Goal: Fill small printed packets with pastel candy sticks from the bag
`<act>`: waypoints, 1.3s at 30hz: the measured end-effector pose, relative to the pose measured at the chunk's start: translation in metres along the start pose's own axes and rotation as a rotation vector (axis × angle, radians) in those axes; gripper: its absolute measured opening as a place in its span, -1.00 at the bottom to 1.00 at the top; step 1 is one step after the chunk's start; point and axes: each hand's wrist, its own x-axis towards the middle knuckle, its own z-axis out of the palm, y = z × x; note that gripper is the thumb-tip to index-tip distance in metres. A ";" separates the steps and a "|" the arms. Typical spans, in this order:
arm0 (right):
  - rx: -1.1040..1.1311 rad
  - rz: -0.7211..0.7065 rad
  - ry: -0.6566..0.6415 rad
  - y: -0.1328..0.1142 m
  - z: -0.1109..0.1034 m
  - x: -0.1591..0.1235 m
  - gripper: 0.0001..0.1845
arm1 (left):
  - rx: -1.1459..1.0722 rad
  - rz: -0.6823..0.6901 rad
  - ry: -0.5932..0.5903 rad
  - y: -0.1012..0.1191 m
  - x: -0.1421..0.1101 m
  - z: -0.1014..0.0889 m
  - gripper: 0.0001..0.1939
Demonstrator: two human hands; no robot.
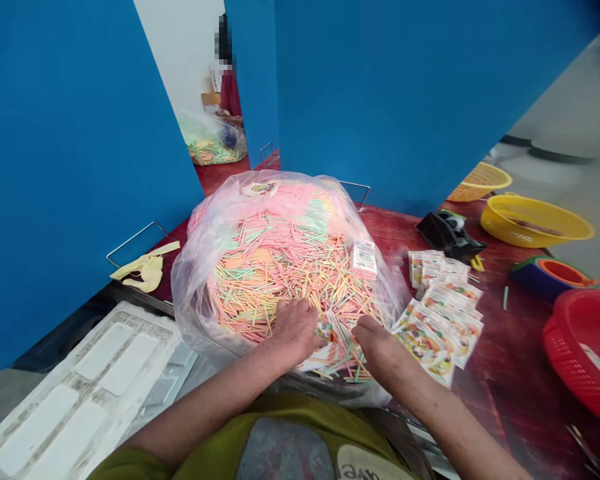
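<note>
A large clear plastic bag (193, 287) lies open in front of me, heaped with thin pastel sticks (290, 260) in pink, orange, yellow and green. My left hand (295, 328) is closed on a small printed packet (329, 328) at the near side of the heap, its thumb over the packet. To the right of that packet, my right hand (383, 350) is curled, fingertips pressed together close to the sticks. Whatever those fingers hold is hidden. One printed box-like packet (364, 257) rests on the heap's right side, and another printed packet (260, 189) lies on the back of the bag.
Several flat printed packets (443, 313) lie overlapping on the red table (510, 380). Beyond them are a black tape dispenser (453, 235), a yellow basket (535, 220) and a red basket (575, 347). Blue partitions (355, 93) stand behind. A white foam lid (85, 393) is at left.
</note>
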 end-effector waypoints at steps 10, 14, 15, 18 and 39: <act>0.201 -0.102 0.095 -0.008 0.025 0.018 -0.74 | -0.012 0.046 -0.023 -0.006 0.019 0.010 -0.98; 0.360 -0.052 0.227 0.010 0.025 0.018 -0.78 | -0.028 0.065 -0.007 -0.013 0.022 0.009 -0.85; 0.408 -0.051 0.268 0.014 0.021 0.018 -0.81 | -0.022 0.078 -0.027 -0.014 0.024 0.007 -0.81; 0.464 -0.077 0.329 0.015 0.014 0.019 -0.85 | 0.011 0.099 -0.075 -0.016 0.029 0.002 -0.79; 0.012 -0.561 0.321 -0.014 -0.027 0.029 -0.59 | -0.263 0.394 0.025 -0.012 0.016 -0.026 -0.74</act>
